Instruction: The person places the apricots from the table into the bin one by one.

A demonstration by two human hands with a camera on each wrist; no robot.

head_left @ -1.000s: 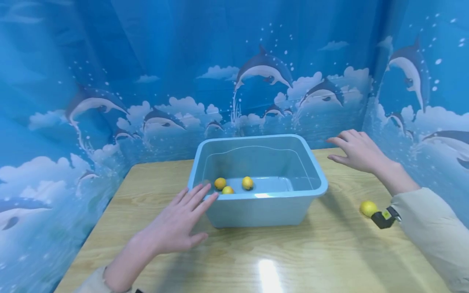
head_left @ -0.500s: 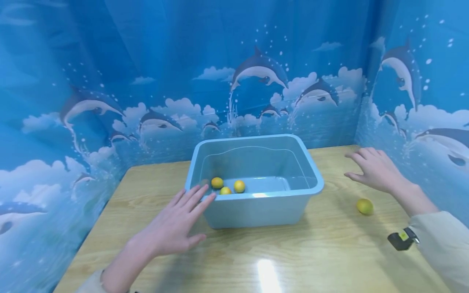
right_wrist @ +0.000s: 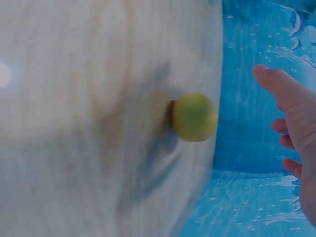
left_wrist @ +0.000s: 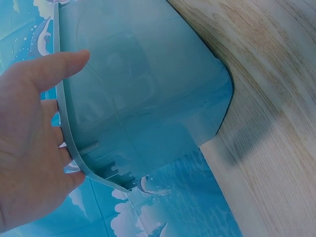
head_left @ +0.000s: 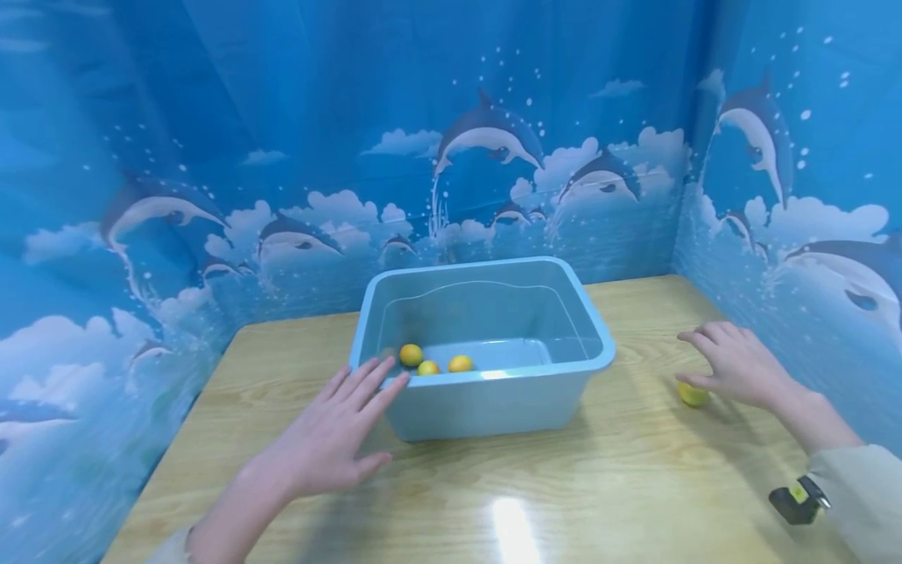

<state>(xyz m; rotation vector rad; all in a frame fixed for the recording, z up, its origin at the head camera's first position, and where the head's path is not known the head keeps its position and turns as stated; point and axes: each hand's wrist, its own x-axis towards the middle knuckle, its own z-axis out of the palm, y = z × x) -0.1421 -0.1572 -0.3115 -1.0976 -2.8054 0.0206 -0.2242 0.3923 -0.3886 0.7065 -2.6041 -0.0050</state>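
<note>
A light blue plastic bin stands on the table. Inside it, toward the left, lie three small yellow-orange round fruits. My left hand, fingers straight, is at the bin's front left rim; the left wrist view shows its thumb on the near side of the bin wall and the fingers beyond the rim. To the bin's right, my right hand hovers over a yellow-green round fruit, partly covering it in the head view. From the right wrist, that fruit sits apart from the hand.
A wooden table carries everything, with a bright glare spot at its front. Blue dolphin-print curtains hang close behind the table and along both sides. A small black device is attached at the right sleeve.
My right hand has come down and nearer, from beside the bin's far right to above the loose fruit. The fruits in the bin have shifted a little. My left hand stays at the rim.
</note>
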